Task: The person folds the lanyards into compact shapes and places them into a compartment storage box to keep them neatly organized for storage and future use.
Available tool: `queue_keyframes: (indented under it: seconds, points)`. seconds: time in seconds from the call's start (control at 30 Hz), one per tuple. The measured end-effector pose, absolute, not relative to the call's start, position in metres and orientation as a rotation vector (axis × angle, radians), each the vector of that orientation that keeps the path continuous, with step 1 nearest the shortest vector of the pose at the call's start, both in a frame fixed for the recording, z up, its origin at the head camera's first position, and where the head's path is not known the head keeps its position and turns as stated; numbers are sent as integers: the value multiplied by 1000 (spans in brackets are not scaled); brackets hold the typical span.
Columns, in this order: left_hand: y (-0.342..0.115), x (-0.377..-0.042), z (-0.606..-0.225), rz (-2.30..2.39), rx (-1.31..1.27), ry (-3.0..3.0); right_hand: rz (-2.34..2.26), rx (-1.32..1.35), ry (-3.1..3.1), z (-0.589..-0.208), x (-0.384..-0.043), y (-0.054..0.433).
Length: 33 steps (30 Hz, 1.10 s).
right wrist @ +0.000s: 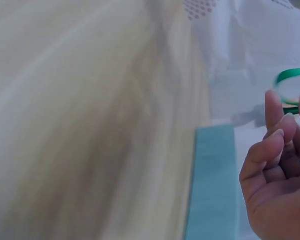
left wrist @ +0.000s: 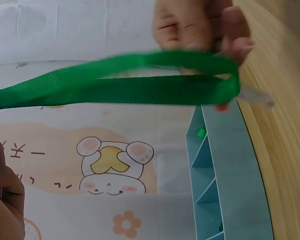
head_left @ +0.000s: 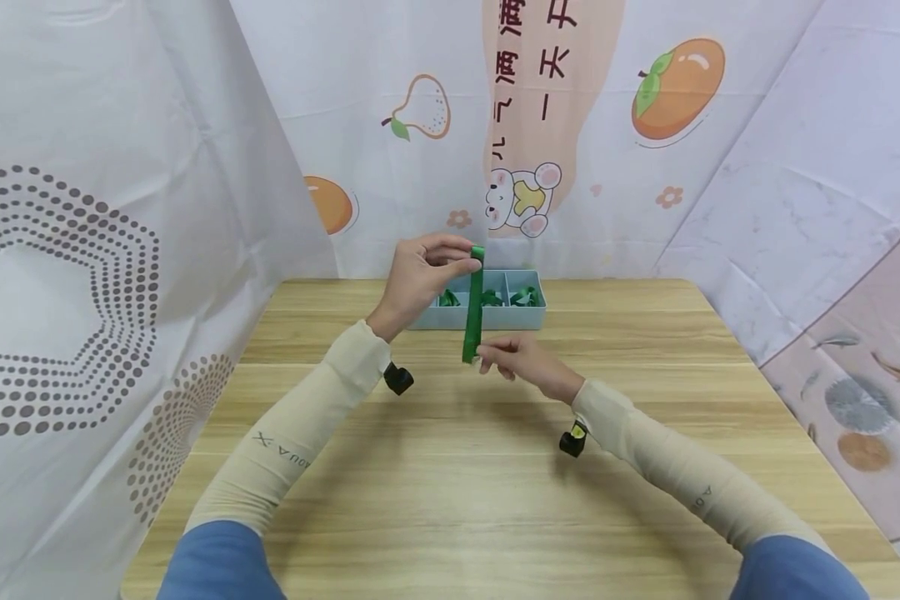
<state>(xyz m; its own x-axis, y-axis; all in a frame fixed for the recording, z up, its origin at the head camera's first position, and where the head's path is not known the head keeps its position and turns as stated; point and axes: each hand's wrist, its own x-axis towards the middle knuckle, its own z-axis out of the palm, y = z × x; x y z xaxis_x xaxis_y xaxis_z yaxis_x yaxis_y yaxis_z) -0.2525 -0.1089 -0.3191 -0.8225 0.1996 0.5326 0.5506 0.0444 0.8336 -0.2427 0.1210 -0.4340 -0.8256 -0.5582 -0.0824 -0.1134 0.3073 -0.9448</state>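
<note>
A green ribbon [head_left: 474,308] hangs stretched between both hands above the table. At its upper end, my left hand [head_left: 423,275] pinches it between thumb and fingers. Lower down, my right hand [head_left: 521,360] pinches the other end, its remaining fingers loosely curled. In the left wrist view the ribbon [left wrist: 139,87] doubles back into a flat loop near the right hand [left wrist: 200,25]. A blurred whitish translucent piece [left wrist: 257,95] sticks out beyond that loop; its kind cannot be made out. The right wrist view shows only a curved bit of ribbon [right wrist: 290,74] at the fingertips.
Behind the hands, a light blue divided box [head_left: 528,317] stands at the back of the wooden table [head_left: 450,483]. Several green ribbon pieces [head_left: 525,297] lie in its compartments. A printed curtain [head_left: 420,192] hangs at the table's far edge.
</note>
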Motion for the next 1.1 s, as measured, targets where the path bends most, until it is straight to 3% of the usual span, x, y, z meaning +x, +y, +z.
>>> queue_keyframes:
  seconds: [0.17,0.43,1.1]
  points:
    - [-107,-252,-320,-1845,-795,-2050,-1674,-599,2314,-411,-250,126]
    - [-106,-252,-320,-1872,-780,-2037,-1713,-927,2539,-372,-247,115]
    - [-101,-251,-318,-1892,-760,-1998,-1710,-943,2590,-354,-234,100]
